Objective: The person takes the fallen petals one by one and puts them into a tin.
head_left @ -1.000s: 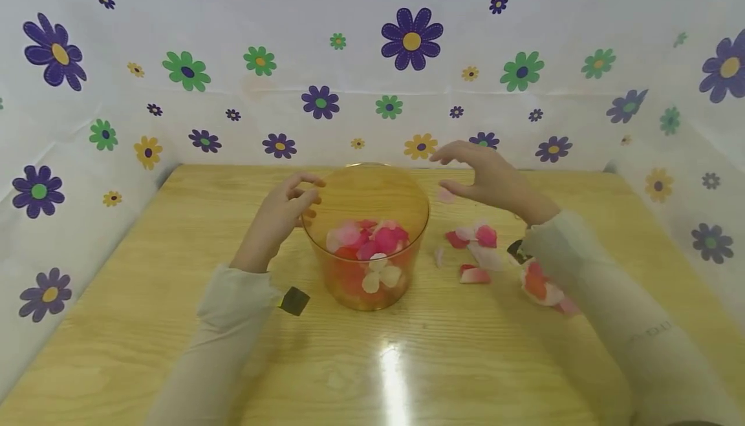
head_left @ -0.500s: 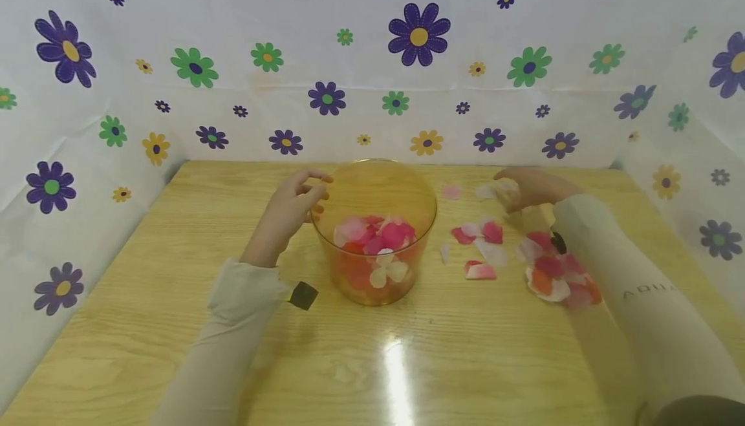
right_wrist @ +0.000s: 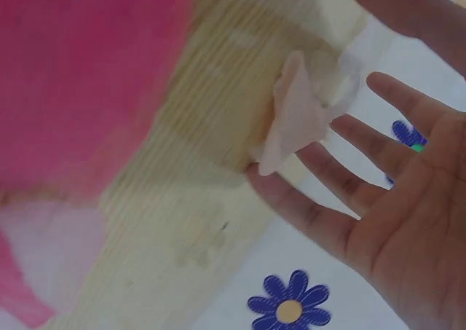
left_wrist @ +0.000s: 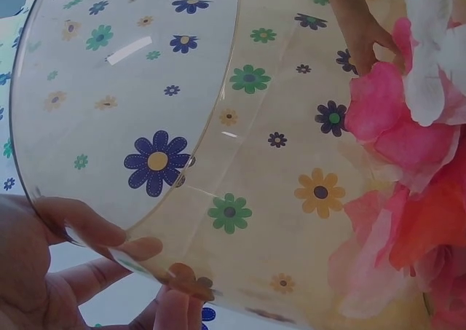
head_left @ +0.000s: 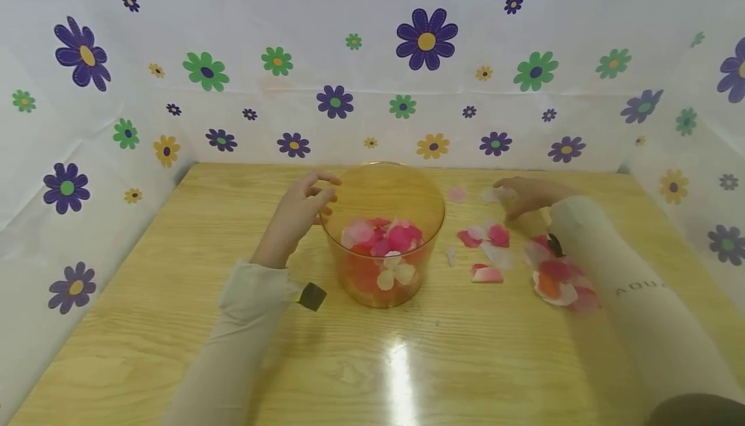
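A see-through amber bucket (head_left: 381, 284) stands upright on the table, holding pink, red and cream flower petals (head_left: 401, 238). My left hand (head_left: 299, 213) grips its left rim; the left wrist view shows the thumb and fingers (left_wrist: 80, 221) bent about the rim. Toward the back right, my right hand (head_left: 532, 196) is low over the table. In the right wrist view its fingers are spread, and a pale pink petal (right_wrist: 295, 119) lies against the fingertips. Whether the petal is lifted off the table cannot be made out.
Loose petals (head_left: 485, 274) lie right of the bucket, with a single pink petal (head_left: 456, 194) behind them. A larger petal pile (head_left: 561, 277) lies by the right sleeve (head_left: 617, 290). White flower-printed cloth (head_left: 361, 25) surrounds the wooden table (head_left: 349, 361).
My right hand has moved right from beside the bucket and down to a pale petal at the back right. My left hand stays at the rim; the head view shifts slightly.
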Demonstrator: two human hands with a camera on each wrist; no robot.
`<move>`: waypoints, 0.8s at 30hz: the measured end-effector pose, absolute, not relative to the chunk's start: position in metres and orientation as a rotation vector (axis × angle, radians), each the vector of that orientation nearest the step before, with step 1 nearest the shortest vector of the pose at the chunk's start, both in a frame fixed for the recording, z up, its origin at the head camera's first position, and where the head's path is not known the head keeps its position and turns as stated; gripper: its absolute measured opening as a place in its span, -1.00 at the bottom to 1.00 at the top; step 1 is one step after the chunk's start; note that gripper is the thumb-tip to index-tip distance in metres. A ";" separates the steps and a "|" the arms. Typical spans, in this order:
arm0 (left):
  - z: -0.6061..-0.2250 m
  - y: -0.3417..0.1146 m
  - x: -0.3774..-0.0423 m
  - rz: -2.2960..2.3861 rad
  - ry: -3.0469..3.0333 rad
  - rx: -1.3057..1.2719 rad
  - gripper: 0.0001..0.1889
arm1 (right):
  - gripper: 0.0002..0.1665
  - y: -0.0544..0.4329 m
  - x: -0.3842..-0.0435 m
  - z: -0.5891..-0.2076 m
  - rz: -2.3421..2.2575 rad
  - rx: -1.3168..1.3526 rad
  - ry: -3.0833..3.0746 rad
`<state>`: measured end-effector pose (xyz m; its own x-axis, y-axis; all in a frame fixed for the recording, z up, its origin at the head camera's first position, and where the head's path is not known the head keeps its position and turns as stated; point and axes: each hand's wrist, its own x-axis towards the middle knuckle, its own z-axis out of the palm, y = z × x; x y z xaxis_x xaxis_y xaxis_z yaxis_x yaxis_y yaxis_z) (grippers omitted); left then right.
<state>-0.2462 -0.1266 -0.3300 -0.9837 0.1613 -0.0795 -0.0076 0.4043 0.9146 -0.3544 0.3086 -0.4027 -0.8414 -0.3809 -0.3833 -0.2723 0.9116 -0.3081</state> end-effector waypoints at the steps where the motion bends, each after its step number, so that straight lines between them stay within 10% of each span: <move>1: -0.330 -0.126 -0.246 1.629 2.499 0.139 -0.67 | -0.02 0.303 -0.351 -0.399 -0.348 -0.472 2.614; 24: -0.329 -0.126 -0.245 1.595 2.531 0.159 -0.66 | -0.47 0.257 -0.277 -0.391 -0.399 -0.629 2.738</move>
